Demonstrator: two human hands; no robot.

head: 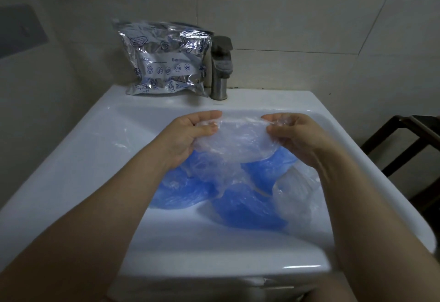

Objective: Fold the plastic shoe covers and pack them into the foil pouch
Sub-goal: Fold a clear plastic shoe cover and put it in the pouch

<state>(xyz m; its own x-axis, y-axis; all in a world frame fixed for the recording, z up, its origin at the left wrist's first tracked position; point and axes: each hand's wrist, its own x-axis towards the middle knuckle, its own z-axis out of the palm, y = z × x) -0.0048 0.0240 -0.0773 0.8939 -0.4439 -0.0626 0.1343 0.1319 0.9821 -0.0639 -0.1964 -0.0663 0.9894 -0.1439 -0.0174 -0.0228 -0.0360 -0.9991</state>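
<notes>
A clear plastic shoe cover is stretched between my hands above the sink basin. My left hand pinches its left end and my right hand pinches its right end. Under it, several blue shoe covers lie in a heap in the basin, with another clear one at their right. The silver foil pouch stands on the sink's back ledge, leaning against the wall, with blue plastic showing at its top.
The white sink fills the middle of the view. A metal faucet stands just right of the pouch. A dark wooden frame is beside the sink at the right. Tiled wall lies behind.
</notes>
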